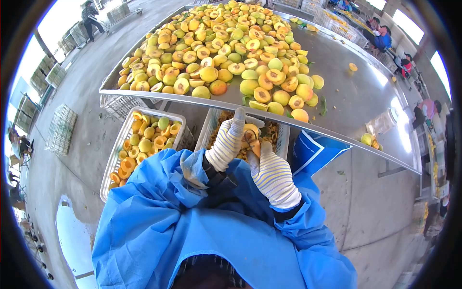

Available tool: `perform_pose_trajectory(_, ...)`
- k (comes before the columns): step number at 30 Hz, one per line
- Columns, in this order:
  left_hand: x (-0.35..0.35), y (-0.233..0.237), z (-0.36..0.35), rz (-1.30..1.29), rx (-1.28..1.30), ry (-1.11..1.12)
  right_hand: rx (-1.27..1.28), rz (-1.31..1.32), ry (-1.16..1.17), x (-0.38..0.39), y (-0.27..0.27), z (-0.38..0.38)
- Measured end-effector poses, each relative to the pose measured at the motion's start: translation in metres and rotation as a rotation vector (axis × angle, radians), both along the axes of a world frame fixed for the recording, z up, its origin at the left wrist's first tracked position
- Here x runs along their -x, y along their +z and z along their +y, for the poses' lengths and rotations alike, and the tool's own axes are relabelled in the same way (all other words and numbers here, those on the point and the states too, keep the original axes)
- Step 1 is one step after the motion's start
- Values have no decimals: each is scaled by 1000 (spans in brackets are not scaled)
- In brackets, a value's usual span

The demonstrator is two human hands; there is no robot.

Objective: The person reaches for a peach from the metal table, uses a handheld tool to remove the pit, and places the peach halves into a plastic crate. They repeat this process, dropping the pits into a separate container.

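Observation:
My left hand [225, 143], in a striped white glove, is closed around a halved yellow peach [250, 129] with its thumb pointing up. In my right hand [275, 178], gloved the same way, is a small pitting tool [254, 144] with an orange-brown handle. Its curved end is at the cut face of the peach; the fingers partly hide the contact. Both hands are above a white crate [208, 126] of peach scraps and pits, just in front of the metal table [337, 111]. Whole and halved peaches [207, 53] are heaped on that table.
On the left, a white crate [107, 168] holds pitted peach halves. A blue bag or box [315, 151] is under the table's right side. A few peaches [369, 140] lie near the table's right corner. An empty-looking crate [61, 129] is on the floor; people work farther off.

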State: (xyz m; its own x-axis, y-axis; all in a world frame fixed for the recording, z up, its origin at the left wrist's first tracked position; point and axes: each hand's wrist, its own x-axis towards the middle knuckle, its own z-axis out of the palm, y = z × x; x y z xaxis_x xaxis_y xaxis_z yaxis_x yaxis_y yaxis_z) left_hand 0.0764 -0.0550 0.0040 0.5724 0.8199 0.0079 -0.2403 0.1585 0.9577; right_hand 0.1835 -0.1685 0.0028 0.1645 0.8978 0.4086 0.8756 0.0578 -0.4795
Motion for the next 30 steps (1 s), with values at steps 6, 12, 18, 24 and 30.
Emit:
perform_pose_trajectory(6,1,-7,5,39,12,0,-19,40,27,6,-11,0)
perform_pose_trajectory(12,2,-11,9,165,-78,-15,24,128,92,1,-19,0)
perform_pose_trajectory(18,8,-12,17,205,-37,-116,3,256,235,-4,-25,2)
perform_pose_trajectory(24,8,-16,17,195,-59,-82,238,349,179,-3,-27,1)
perform_pose_trajectory(30,6,-10,17,234,-132,-50,117,481,225,3,-37,3)
